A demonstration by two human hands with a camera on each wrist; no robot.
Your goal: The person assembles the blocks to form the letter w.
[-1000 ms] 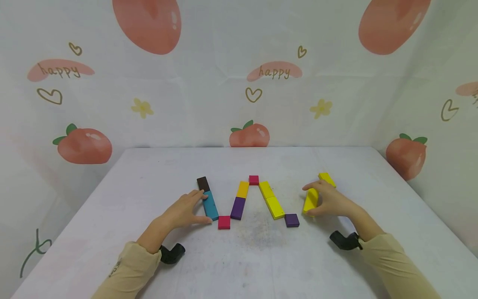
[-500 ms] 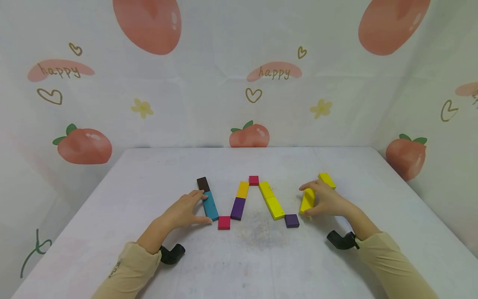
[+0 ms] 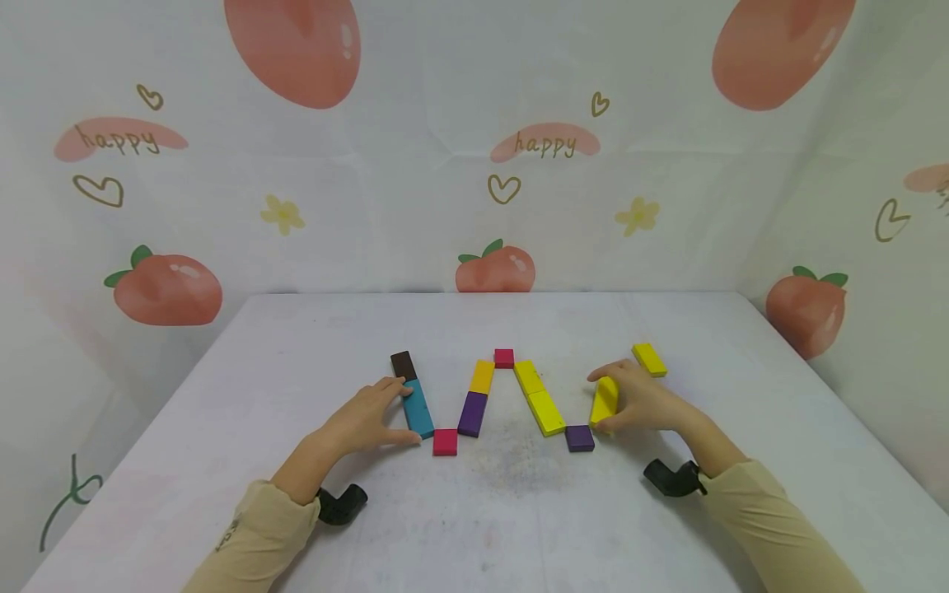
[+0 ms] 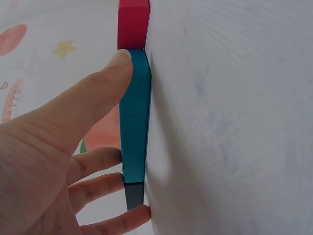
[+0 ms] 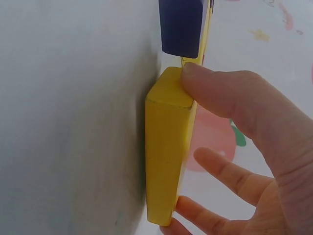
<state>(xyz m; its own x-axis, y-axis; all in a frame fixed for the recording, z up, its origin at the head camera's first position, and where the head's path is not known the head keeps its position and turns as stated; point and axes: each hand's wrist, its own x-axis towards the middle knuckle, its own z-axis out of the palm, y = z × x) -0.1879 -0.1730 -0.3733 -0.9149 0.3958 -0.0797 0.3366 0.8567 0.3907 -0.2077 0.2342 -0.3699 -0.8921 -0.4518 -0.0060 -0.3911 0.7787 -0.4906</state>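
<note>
My left hand (image 3: 368,416) rests on a teal block (image 3: 419,412), its thumb on the block's near end. Its fingertips lie about the far end and the dark brown block (image 3: 403,365) beyond. A red square block (image 4: 133,24) adjoins the teal block's near end. With thumb and fingertips at opposite ends, my right hand (image 3: 643,397) pinches a yellow block (image 5: 167,152), flat on the table and partly hidden by the hand in the head view. Its near corner lies at the purple square block (image 3: 580,438); whether they touch I cannot tell.
Between the hands a zigzag continues: a purple block (image 3: 473,413), an orange-yellow block (image 3: 483,376), a red square (image 3: 504,358) and two yellow blocks (image 3: 539,399). Another yellow block (image 3: 649,360) lies loose behind my right hand. A black wrist device (image 3: 673,478) hangs by each sleeve.
My right hand has slid the yellow block leftward, up to the purple square, leaving the loose yellow block behind it more exposed. My left hand has stayed in place.
</note>
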